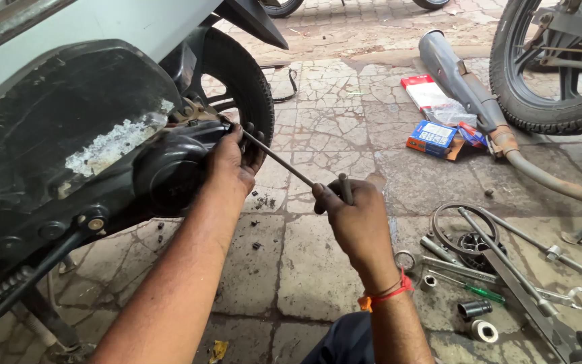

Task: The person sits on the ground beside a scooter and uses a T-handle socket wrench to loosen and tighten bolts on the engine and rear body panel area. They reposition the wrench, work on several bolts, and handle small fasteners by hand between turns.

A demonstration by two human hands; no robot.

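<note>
My left hand (232, 164) rests against the black engine cover (170, 172) of a scooter, its fingers around the far end of a long metal T-handle wrench (284, 163). My right hand (353, 217) grips the wrench's cross handle nearer to me; a red and orange thread is tied at that wrist. The wrench shaft runs diagonally from the cover down to my right hand. Behind the cover is the scooter's rear tyre (250, 84). The wrench tip is hidden by my left hand.
Loose tools lie on the cracked paving at the right: sockets (474, 309), spanners (560, 296), a drive belt ring (454, 222), a green-handled screwdriver (483, 292). A detached exhaust pipe (479, 101) and small boxes (431, 137) lie further back, beside another motorcycle wheel (547, 67).
</note>
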